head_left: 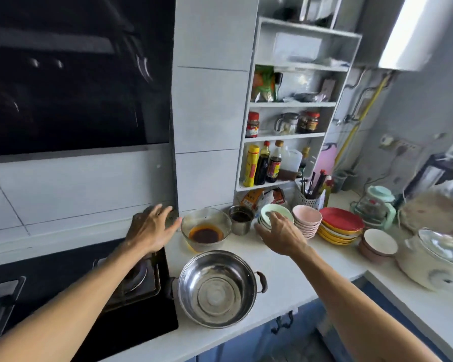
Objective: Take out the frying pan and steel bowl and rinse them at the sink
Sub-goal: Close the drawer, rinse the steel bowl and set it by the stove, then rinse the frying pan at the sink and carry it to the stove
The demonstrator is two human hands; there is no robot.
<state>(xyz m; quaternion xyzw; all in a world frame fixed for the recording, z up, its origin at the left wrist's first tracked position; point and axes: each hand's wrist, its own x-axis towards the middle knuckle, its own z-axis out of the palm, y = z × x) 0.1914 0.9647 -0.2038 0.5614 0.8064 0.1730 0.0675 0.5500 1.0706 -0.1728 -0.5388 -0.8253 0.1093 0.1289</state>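
1. Two hands are held out past the steel bowl. The left hand is spread wide above the stove's back edge. The right hand is loose-fingered over a stack of green bowls; actual contact can't be told.
2. The steel bowl is parked on the counter, nearer the body than both hands and between the wrists, upright and empty.
3. It's probably light, stiff and a bit slick, so it's best lifted by its side handles.
4. No frying pan or sink is seen.
5. Between the hands, a glass bowl of dark red oil and a steel cup could easily get knocked. Pink bowls are stacked just right of the right hand.
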